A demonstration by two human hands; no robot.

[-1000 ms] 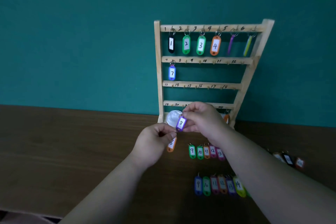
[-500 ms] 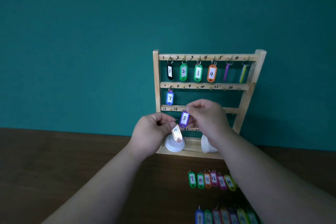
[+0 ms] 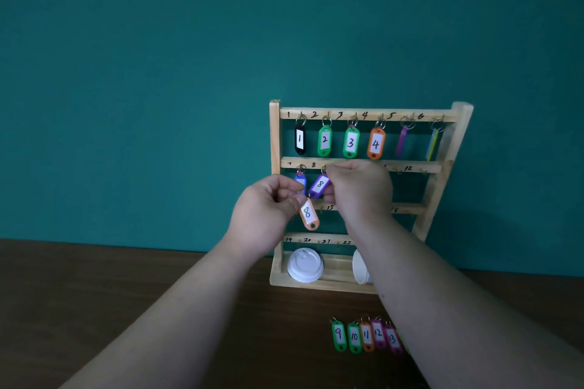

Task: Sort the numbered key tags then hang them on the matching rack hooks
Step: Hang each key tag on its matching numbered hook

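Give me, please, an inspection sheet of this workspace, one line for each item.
Surface: dark wooden table.
Job's things: wooden rack stands on the table near the wall; tags 1 to 4 hang on its top row; two edge-on tags at hooks 5 and 6, numbers unreadable; blue tag at hook 7; loose tags 9 to 13 in a row on the table.
Clutter: white lid and white cup on the rack's base.
Hands: left hand pinches orange tag 8 by its top; right hand holds purple tag 8 at hook 8.
Cables: nothing seen.
Surroundings: teal wall behind.
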